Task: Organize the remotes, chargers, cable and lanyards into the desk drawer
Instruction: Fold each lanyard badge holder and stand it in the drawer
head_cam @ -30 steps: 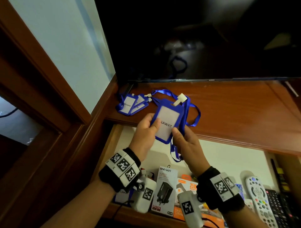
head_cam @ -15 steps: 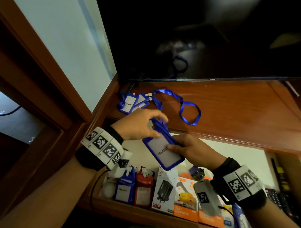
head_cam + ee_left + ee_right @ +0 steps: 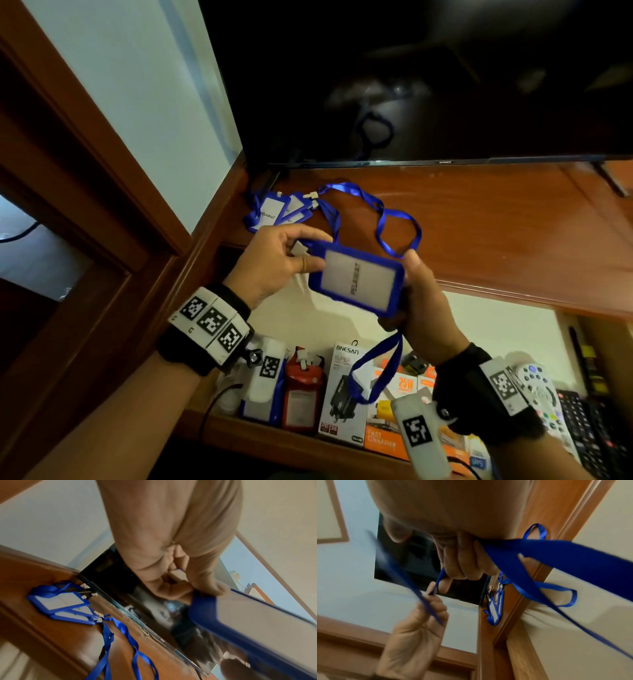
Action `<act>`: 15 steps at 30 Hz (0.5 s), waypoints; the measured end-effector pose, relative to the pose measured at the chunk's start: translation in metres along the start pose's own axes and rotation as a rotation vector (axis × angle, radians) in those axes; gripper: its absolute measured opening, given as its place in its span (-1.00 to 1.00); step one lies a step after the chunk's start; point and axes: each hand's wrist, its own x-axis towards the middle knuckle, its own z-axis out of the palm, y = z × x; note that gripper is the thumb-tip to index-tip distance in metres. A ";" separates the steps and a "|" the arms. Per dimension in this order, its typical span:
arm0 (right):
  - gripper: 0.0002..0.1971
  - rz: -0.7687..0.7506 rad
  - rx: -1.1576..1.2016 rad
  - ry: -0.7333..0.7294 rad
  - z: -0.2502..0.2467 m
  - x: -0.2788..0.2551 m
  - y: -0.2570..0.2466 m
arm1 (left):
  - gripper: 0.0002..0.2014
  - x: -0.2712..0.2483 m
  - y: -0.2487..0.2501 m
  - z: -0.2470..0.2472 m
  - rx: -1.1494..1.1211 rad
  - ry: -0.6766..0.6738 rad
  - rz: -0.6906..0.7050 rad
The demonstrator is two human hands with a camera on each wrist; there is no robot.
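Observation:
A blue lanyard's badge holder is held level above the open drawer, between both hands. My left hand pinches its white clip at the left end. My right hand grips the badge's right edge, and its fingers are curled round the blue strap. A loop of that strap hangs below the hand. Several more blue lanyards lie on the desk top near the back left corner, and their strap trails to the right.
The drawer holds a red badge holder, charger boxes, a white remote and a black remote. A dark TV screen stands at the back of the desk top. A wooden door frame is at the left.
The badge holder has risen from over the drawer and turned level. My left hand has shifted to the clip end, and the strap now hangs in a loop under my right hand.

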 end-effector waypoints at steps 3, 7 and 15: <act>-0.65 -0.068 -0.119 -0.013 0.006 0.003 -0.007 | -0.70 0.001 -0.010 0.009 0.032 0.186 -0.024; -0.86 -0.073 -0.137 0.114 0.007 0.009 -0.007 | -0.95 -0.005 -0.010 0.016 -0.025 0.178 -0.104; -0.76 -0.039 -0.157 0.137 0.005 0.005 -0.002 | -0.73 -0.017 -0.003 0.012 -0.049 -0.198 -0.296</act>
